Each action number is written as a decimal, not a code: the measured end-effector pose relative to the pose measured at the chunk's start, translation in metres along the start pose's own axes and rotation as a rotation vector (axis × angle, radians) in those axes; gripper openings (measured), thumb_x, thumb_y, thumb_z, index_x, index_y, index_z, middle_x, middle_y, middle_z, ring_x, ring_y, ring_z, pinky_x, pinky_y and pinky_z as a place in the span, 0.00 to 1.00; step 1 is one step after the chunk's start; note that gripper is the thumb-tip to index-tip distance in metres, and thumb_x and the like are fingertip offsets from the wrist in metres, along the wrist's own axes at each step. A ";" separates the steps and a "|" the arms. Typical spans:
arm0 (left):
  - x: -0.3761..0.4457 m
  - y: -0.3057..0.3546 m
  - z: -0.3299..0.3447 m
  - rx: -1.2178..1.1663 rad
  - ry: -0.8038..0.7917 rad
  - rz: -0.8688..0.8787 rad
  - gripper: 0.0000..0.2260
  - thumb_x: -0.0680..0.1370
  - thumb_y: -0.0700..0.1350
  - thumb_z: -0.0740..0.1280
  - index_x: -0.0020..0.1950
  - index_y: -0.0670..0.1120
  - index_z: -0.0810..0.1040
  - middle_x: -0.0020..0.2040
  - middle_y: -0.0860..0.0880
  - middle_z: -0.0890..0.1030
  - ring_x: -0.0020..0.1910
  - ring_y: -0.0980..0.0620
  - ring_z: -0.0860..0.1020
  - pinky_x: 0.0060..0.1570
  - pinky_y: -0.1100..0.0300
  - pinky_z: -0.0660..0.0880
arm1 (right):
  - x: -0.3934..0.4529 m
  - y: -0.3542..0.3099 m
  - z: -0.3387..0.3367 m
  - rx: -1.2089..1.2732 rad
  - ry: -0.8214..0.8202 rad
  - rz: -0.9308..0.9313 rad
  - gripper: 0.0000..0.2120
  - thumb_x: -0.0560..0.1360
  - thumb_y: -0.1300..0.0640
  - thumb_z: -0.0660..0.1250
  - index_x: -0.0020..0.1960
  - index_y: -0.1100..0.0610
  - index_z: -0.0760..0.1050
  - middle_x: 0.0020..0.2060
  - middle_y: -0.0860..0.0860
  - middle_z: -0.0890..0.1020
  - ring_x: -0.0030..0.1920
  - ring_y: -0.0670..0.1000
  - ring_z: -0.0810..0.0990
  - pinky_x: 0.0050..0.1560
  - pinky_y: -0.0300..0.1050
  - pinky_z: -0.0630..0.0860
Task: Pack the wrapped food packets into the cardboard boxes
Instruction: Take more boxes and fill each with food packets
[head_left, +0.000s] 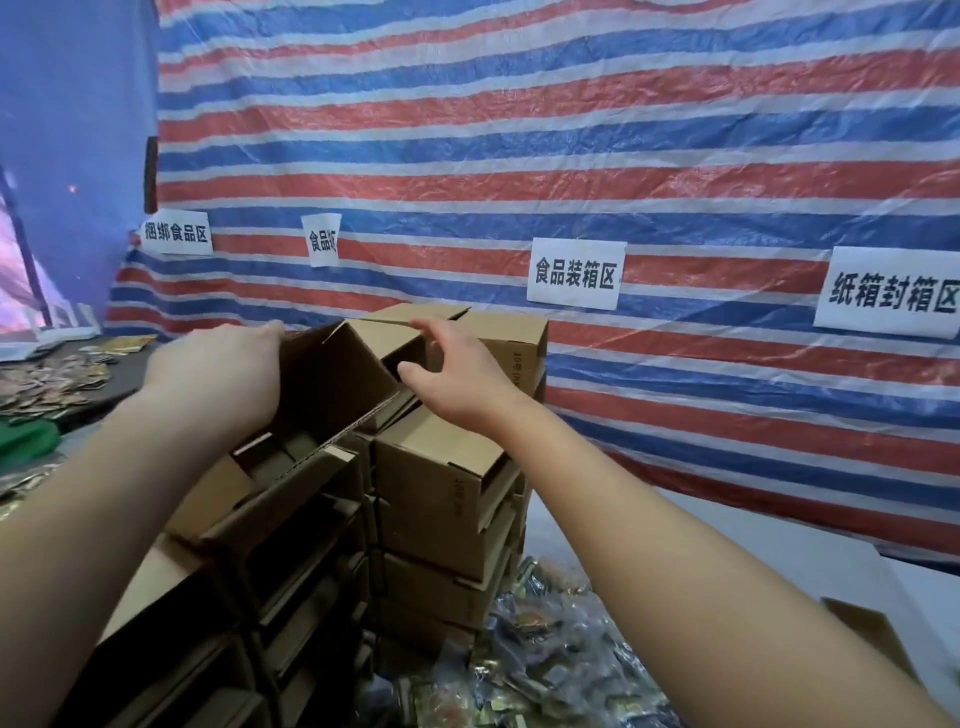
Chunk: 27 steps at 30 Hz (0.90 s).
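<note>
An open cardboard box (332, 384) tilts on top of the stacked boxes (436, 488) in the middle. My left hand (218, 374) grips the box's left wall, fingers curled over its rim. My right hand (452, 374) is at the box's right side, fingers stretched toward a raised flap (395, 322) and thumb near the box's edge. A heap of wrapped food packets (545, 654) lies at the bottom right, below the stacks.
A red, white and blue striped tarp (571, 130) with paper signs hangs behind. More loose packets (47, 384) lie on the table at the left beside a green item (26, 441). Another box corner (872, 634) shows at the right.
</note>
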<state>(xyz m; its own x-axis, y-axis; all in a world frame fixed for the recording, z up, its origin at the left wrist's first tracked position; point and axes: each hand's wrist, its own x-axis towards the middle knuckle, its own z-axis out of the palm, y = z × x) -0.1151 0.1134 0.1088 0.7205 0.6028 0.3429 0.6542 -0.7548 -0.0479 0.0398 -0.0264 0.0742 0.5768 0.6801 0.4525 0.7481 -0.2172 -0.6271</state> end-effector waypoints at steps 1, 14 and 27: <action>-0.003 0.001 -0.011 -0.007 0.010 0.019 0.23 0.80 0.39 0.61 0.74 0.55 0.67 0.63 0.44 0.77 0.60 0.41 0.77 0.55 0.46 0.78 | 0.001 -0.004 -0.005 0.026 0.010 -0.009 0.31 0.78 0.51 0.68 0.78 0.50 0.60 0.75 0.51 0.66 0.74 0.52 0.65 0.66 0.45 0.65; -0.080 0.087 -0.002 -0.629 0.245 0.349 0.31 0.76 0.61 0.65 0.77 0.54 0.65 0.66 0.53 0.78 0.63 0.52 0.77 0.63 0.55 0.72 | -0.119 0.048 -0.088 -0.201 0.604 0.013 0.13 0.79 0.60 0.63 0.60 0.47 0.75 0.39 0.41 0.77 0.37 0.38 0.75 0.38 0.23 0.69; -0.140 0.226 0.118 -0.984 -0.154 0.639 0.20 0.79 0.48 0.68 0.71 0.54 0.75 0.68 0.63 0.71 0.68 0.67 0.67 0.68 0.74 0.58 | -0.310 0.134 -0.110 -0.344 0.841 0.557 0.16 0.78 0.61 0.63 0.62 0.46 0.75 0.46 0.44 0.79 0.44 0.48 0.77 0.40 0.38 0.69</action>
<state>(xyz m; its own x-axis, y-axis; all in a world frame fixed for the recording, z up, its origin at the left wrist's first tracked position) -0.0414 -0.1111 -0.0608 0.9169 0.0173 0.3987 -0.2448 -0.7646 0.5962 -0.0031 -0.3438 -0.0801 0.8091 -0.2499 0.5319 0.2853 -0.6243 -0.7273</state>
